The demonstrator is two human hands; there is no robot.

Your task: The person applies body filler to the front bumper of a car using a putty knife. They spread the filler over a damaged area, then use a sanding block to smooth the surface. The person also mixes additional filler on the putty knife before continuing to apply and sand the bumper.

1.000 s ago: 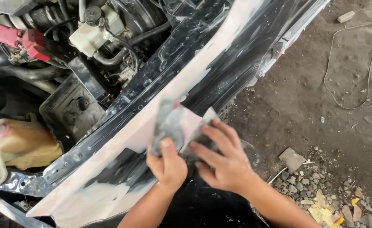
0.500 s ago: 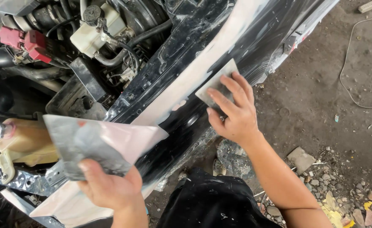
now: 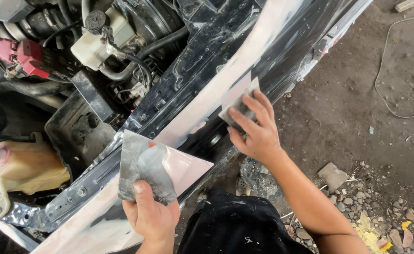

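Note:
My right hand (image 3: 256,129) presses a small flat spreader (image 3: 235,102) against the black car front panel (image 3: 202,75), on a pale strip of body filler (image 3: 225,75) that runs diagonally along it. My left hand (image 3: 150,214) holds a square mixing board (image 3: 157,164) smeared with grey and pinkish filler, low and to the left of the spreader, in front of the panel's lower edge.
The open engine bay lies at the upper left with a white fluid reservoir (image 3: 98,40), a red battery terminal cover (image 3: 23,54) and a yellowish coolant tank (image 3: 26,169). Dirt ground (image 3: 357,117) with stones, a wire and debris lies to the right. My dark trousers (image 3: 235,226) are below.
The hands separated from one second ago. The right hand carried the spreader up onto the panel and shifted slightly along the filler strip. The left hand drew the board down and left.

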